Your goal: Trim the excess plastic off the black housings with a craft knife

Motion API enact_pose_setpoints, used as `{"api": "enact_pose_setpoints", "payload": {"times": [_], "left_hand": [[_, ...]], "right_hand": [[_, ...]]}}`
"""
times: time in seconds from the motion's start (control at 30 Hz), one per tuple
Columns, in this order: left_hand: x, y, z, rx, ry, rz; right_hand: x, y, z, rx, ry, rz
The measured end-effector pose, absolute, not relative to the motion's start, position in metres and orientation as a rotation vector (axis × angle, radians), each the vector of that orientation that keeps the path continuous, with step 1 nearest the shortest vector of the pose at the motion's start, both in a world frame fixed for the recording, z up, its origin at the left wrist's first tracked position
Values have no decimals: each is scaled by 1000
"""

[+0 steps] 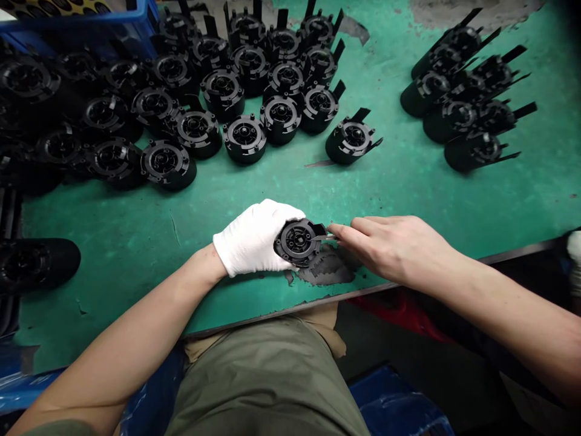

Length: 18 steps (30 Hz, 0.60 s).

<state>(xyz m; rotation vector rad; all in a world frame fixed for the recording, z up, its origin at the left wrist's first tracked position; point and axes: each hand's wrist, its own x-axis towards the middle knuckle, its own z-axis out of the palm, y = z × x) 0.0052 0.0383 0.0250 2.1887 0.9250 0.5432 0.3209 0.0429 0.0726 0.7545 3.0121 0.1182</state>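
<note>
1. The left hand (259, 237) wears a white glove. It curls around a round black part (298, 241) and grips it from the side.
2. The black part is near the front edge of the green table (136, 236), in front of the person's body. I cannot tell if it touches the table.
3. Its round end, which looks like a wheel with spokes, faces up at the head camera.
4. So its long middle line seems to run from that end down and away from the camera. The glove hides much of its side, so I cannot see how long it is.
5. A flat black tab (320, 229) sticks out from its rim toward the right hand (394, 247).
6. The right hand is bare. Its fingers pinch a thin, shiny tool (327, 237).
7. The tool lies sideways, and its tip points left over the part's rim. I cannot tell if the tip touches it.
8. Behind the hands, many more black parts (245, 136) stand with their round ends up. Another bunch (467, 148) is at the far right.
9. A blue bin (143, 30) sits at the back left.
</note>
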Motion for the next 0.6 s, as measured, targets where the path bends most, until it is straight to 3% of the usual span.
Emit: {"api": "enact_pose_setpoints", "payload": {"times": [0.37, 0.6], "left_hand": [[7, 38, 27, 2172, 944, 516], [6, 38, 26, 2179, 961, 516]], "right_hand": [[321, 27, 66, 980, 2996, -127], [319, 32, 72, 896, 2942, 11]]}}
